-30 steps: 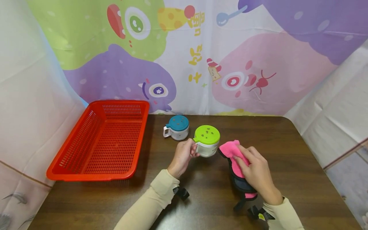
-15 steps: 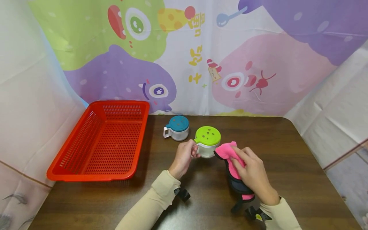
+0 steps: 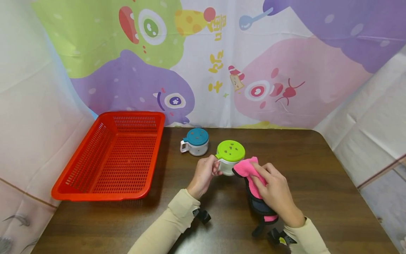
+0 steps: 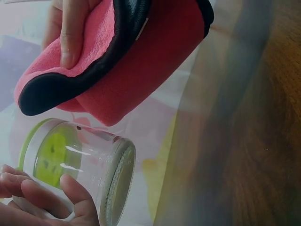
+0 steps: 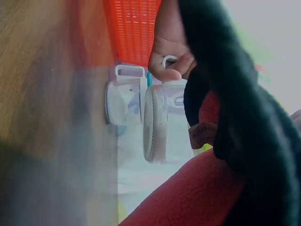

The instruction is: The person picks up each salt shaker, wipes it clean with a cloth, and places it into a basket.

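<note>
My left hand (image 3: 202, 174) grips the handle of a clear seasoning jar (image 3: 231, 151) with a lime-green lid. The right wrist view has this jar's ribbed base (image 5: 150, 125) raised off the table. Bunched in my right hand (image 3: 276, 188) is a pink cleaning cloth (image 3: 247, 168) with black edging, pinched between thumb and fingers. Its folded front edge is close beside the jar's right side; whether they touch is unclear. From the left wrist, the cloth (image 4: 155, 66) appears just past the jar's glass wall (image 4: 89, 153). The right palm is hidden in the head view.
Behind and left of the held jar stands a similar jar with a blue lid (image 3: 197, 138), its white handle facing left. A large red plastic basket (image 3: 155, 155) sits on the left of the brown wooden table (image 3: 317, 183). A cartoon-printed curtain (image 3: 203, 63) hangs behind.
My right hand has moved left with the cloth, bringing it up close to the jar. The jar has shifted slightly right and toward me, still gripped by its handle.
</note>
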Demonstrator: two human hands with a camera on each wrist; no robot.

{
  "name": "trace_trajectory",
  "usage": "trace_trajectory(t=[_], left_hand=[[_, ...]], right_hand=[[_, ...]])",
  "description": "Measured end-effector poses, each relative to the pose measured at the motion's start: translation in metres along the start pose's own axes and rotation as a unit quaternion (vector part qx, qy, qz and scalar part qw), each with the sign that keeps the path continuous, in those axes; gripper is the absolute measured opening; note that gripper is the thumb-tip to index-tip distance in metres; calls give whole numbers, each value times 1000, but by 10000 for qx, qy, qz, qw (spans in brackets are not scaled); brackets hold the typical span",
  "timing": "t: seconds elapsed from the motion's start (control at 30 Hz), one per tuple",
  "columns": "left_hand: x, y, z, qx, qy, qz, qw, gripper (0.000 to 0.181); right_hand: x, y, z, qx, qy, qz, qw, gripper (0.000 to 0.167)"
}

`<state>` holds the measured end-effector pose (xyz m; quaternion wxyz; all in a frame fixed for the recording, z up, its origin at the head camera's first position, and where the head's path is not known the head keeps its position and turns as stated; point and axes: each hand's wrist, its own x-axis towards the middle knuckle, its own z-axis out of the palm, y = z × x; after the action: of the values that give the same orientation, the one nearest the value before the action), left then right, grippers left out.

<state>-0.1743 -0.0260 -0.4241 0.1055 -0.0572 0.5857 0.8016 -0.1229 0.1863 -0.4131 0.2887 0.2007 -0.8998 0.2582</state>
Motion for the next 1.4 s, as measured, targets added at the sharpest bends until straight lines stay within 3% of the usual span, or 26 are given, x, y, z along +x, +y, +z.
trace_trajectory(t=[0.4, 0.63, 1.4], left_hand=[[-2, -2, 5, -14, 36, 66, 10000, 25], [-1, -5, 7, -38, 13, 199, 9998, 25], [-2, -5, 10, 87, 105, 155, 9998, 25]], right_hand=[[3, -8, 2, -492, -49, -350, 9982, 44], [5, -12, 6, -472, -61, -531, 9975, 43], [9, -15, 22, -548, 511, -1051, 9916, 46]])
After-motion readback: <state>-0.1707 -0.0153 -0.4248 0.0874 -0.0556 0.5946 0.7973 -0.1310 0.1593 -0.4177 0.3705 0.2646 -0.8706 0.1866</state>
